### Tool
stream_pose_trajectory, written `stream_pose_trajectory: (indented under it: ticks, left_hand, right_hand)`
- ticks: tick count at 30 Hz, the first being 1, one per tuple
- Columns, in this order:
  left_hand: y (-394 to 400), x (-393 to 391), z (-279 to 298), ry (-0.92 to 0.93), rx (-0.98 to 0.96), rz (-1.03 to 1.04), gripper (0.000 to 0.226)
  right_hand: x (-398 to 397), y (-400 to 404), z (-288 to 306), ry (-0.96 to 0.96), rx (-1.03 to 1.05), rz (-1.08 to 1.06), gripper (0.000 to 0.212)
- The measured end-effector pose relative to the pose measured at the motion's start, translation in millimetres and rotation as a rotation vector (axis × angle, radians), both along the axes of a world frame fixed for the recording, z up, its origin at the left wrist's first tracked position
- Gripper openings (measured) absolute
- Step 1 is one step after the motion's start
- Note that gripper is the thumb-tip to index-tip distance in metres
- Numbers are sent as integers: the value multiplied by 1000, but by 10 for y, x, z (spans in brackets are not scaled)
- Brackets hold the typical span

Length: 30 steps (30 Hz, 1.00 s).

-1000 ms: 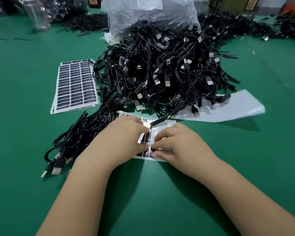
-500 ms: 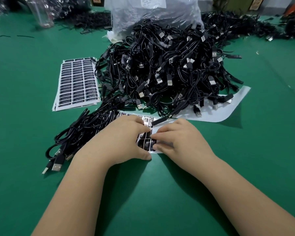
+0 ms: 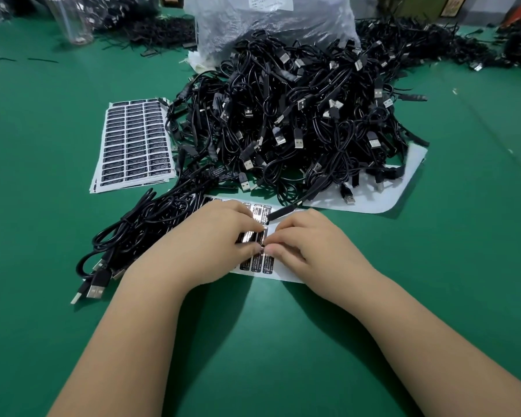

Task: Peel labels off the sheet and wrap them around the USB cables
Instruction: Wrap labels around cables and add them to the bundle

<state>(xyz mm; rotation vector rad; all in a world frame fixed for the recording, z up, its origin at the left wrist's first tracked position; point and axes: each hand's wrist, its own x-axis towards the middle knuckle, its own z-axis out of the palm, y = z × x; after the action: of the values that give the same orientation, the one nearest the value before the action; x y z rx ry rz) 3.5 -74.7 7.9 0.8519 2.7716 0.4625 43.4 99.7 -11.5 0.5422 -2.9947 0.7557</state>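
Green table (image 3: 57, 251) — glossy black labels (image 3: 254, 236) under both hands.

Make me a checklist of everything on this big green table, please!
Surface: green table, bare in front.
Job's things: part-used label sheet under both hands; full label sheets stacked at left.
Clutter: empty backing sheet under the pile; plastic bag behind.
Grippers: left hand presses the sheet; right hand pinches a label edge.
Cables: big USB cable pile; smaller bundle at left.
Surroundings: more cables along the far edge.
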Motion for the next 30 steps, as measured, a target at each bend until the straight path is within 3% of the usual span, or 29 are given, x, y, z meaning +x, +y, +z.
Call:
stream_pose_trajectory:
  ticks: [12,20,25,30]
  left_hand:
    - [11,4,38,-14,-44,0,53]
    - [24,-4,40,-10,-66,0,50]
    - [22,-3,39,-21,-65,4,57]
    - [21,4,41,-33,-61,7,61]
  right_hand:
    - [-19,14,10,0,4,21,26]
    - [3,-25,-13,237,-5,29,13]
    - [25,-26,-11,268,21,52,7]
    - [23,-1,-12,133,3,24,15]
